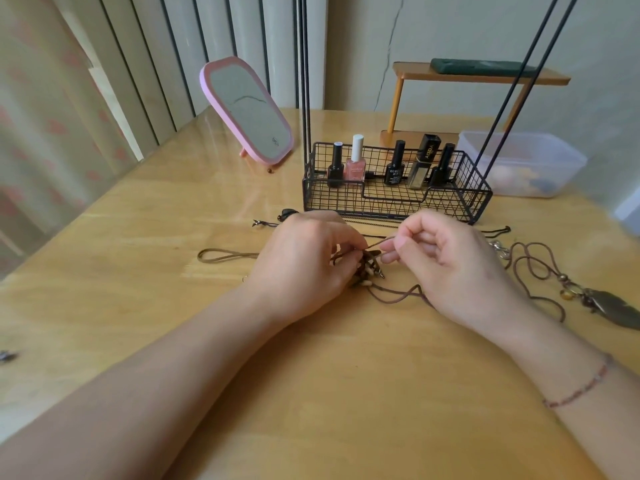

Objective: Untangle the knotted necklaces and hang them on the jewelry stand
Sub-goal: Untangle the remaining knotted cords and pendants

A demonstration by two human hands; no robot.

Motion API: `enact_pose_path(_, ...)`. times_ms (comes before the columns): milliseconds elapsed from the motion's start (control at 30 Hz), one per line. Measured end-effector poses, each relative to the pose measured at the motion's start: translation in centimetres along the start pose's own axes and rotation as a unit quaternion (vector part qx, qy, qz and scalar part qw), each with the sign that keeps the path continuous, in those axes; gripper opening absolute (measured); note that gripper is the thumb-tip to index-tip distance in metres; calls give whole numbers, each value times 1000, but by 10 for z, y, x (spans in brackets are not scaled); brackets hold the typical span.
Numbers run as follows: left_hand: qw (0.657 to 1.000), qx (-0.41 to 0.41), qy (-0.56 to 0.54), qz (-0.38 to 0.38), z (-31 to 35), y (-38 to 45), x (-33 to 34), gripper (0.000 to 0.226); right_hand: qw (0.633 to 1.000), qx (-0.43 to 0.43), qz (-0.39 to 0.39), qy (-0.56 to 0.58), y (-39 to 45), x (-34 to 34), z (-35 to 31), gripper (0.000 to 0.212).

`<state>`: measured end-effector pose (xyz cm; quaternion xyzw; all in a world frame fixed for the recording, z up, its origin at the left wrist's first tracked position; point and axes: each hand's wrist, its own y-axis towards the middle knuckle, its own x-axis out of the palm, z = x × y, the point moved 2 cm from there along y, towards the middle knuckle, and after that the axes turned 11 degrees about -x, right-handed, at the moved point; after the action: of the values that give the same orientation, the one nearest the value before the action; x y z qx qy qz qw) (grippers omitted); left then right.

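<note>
The knot, a small bunch of brown cord and pale beads, lies on the wooden table directly between the two hands, touching both. The left hand has its fingers curled over the knot's left side and pins it in place. The right hand, just right of the knot, pinches a thin cord strand between thumb and forefinger; the other fingers are curled in. That strand runs up and to the right out of the knot toward the right fingertips, so its long axis slants away from the left hand. The right hand is the working one and the nearer to the free end; a pull along that slant, away from the left hand, looks like what the loosening turns on.

A brown cord trails from the knot toward the person and passes under the right hand, joining loops that end at a feather pendant far to the right of it. Another cord loop lies left of the left hand. The jewelry stand, a black wire basket with tall rods, stands just beyond both hands, and nothing hangs on it so far as the view shows. The untangling looks early.
</note>
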<state>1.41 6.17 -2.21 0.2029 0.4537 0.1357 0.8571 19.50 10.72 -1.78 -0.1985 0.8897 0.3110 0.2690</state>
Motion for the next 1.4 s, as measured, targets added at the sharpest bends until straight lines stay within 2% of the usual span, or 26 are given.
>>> enact_pose_path(133,998,-35,-42,17,-2,0,-4,8,998,18,8,-57,1,0,8,11)
enact_pose_path(300,960,-119,-251,-38,-6,2,-1,11,995,24,-12,-97,2,1,12,13)
enact_pose_path(400,910,-132,-389,-64,-8,4,-3,7,993,36,-31,-111,2,2,12,16)
enact_pose_path(533,819,-154,-549,-63,-13,8,-13,11,988,59,-40,-137,2,-1,16,17)
enact_pose_path(600,779,-166,-604,-36,-19,12,-21,16,986,69,-36,-145,3,-3,18,17)
enact_pose_path(700,723,-203,-658,46,-32,17,-34,19,984,85,-28,-151,4,-5,19,18)
enact_pose_path(800,691,-220,-680,104,-45,19,-42,21,987,75,-24,-140,5,-6,15,19)
enact_pose_path(833,700,-218,-671,112,-47,19,-44,22,991,63,-18,-121,5,-7,11,20)
enact_pose_path(867,724,-217,-645,114,-47,19,-45,22,994,51,-12,-93,4,-7,7,20)
enact_pose_path(967,826,-259,-492,92,-43,17,-40,25,999,38,-7,-34,1,-6,-1,19)
enact_pose_path(1033,892,-306,-324,69,-41,15,-34,27,998,48,-23,-17,1,-5,0,19)
enact_pose_path(1100,953,-286,-99,21,-38,12,-25,20,997,61,-39,3,2,-3,3,19)
enact_pose_path(1167,974,-223,38,-32,-31,6,-16,28,997,63,-36,25,3,-1,4,18)
enact_pose_path(1300,989,-98,81,-80,-6,0,-2,49,997,43,-36,44,2,-1,3,16)
enact_pose_path(1400,980,-83,120,-134,-1,-3,5,56,998,14,-57,34,1,0,-1,16)
